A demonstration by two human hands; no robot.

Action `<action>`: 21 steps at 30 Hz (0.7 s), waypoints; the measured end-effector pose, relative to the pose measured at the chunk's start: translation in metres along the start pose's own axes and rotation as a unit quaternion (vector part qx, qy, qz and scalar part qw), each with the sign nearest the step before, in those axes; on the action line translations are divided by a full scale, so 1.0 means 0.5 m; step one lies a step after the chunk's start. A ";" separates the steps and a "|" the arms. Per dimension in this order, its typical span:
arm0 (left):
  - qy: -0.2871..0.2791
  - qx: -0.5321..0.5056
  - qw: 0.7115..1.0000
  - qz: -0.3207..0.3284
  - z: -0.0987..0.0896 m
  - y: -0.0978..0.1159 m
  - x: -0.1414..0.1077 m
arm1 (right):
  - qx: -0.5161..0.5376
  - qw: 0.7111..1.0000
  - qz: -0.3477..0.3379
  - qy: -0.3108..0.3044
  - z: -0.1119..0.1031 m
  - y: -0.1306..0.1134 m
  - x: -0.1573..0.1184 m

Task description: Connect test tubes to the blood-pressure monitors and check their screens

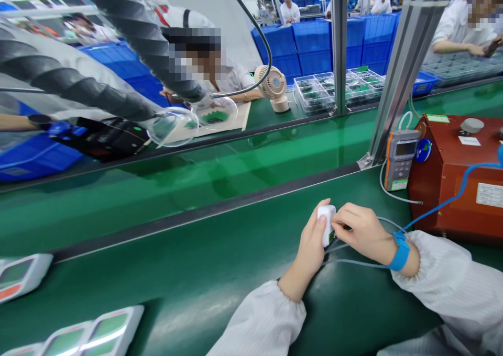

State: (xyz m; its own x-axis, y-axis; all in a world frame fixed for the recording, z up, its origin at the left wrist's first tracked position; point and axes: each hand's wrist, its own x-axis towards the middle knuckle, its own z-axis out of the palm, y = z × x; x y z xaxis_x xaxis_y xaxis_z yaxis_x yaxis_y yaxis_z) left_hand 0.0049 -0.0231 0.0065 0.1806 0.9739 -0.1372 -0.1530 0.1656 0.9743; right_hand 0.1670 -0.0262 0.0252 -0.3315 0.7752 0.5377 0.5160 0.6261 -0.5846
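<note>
A small white device (326,225) is held up over the green worktop (220,262). My left hand (313,235) is wrapped round it from the left, thumb across its front. At its right edge my right hand (359,227) is closed in a pinch; whatever lies between the fingertips is too small to make out. A thin grey tube (353,262) runs below the hands, and a blue strap (401,251) circles my right wrist.
A red-brown machine (456,183) with a grey-orange meter (401,159) stands at the right beside a metal post (401,68). White-framed devices (108,332) lie at lower left. Beyond the belt (236,162) are a fan (273,84), clear trays (314,91) and people.
</note>
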 end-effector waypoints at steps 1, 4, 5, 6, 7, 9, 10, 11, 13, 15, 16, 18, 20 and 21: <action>0.002 -0.058 0.998 -0.020 0.000 0.000 0.003 | 0.009 1.000 0.000 0.005 0.000 0.004 0.002; -0.030 -0.212 0.971 -0.108 -0.005 0.006 0.014 | 0.034 0.999 0.009 0.021 -0.001 0.016 0.010; -0.048 -0.234 0.962 -0.129 -0.008 0.010 0.017 | 0.039 0.999 0.015 0.027 -0.002 0.019 0.011; -0.062 -0.242 0.958 -0.139 -0.011 0.014 0.021 | 0.039 0.998 0.020 0.036 -0.003 0.021 0.013; -0.068 -0.242 0.958 -0.138 -0.014 0.018 0.024 | 0.034 0.998 0.025 0.049 -0.003 0.022 0.013; -0.041 -0.226 0.967 -0.114 -0.018 0.020 0.029 | 0.016 0.996 0.035 0.082 -0.003 0.022 0.010; -0.015 -0.216 0.972 -0.096 -0.019 0.018 0.032 | 0.012 0.995 0.044 0.094 -0.001 0.022 0.007; 0.011 -0.207 0.975 -0.076 -0.019 0.015 0.034 | 0.016 0.994 0.060 0.092 0.002 0.022 0.004; 0.047 -0.187 0.980 -0.045 -0.019 0.007 0.037 | 0.042 0.992 0.111 0.040 0.009 0.023 -0.004; 0.054 -0.156 0.986 -0.027 -0.020 0.000 0.037 | 0.067 0.984 0.161 -0.044 0.017 0.025 -0.011; 0.041 -0.135 0.990 -0.025 -0.022 -0.002 0.036 | 0.075 0.978 0.177 -0.075 0.020 0.026 -0.013; -0.022 -0.085 0.996 -0.031 -0.029 -0.001 0.032 | 0.095 0.971 0.194 -0.099 0.024 0.030 -0.015; -0.108 -0.044 0.992 -0.040 -0.036 0.004 0.030 | 0.120 0.967 0.205 -0.088 0.023 0.034 -0.014; -0.142 -0.035 0.988 -0.044 -0.040 0.007 0.029 | 0.129 0.966 0.209 -0.078 0.022 0.035 -0.014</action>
State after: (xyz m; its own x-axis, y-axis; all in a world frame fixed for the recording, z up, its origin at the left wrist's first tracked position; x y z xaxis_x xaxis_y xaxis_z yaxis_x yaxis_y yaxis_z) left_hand -0.0124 -0.0053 0.0044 0.4594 0.8745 -0.1554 -0.1897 0.2676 0.9447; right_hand 0.1693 -0.0197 0.0046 -0.2617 0.9556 0.1354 0.4235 0.2398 -0.8736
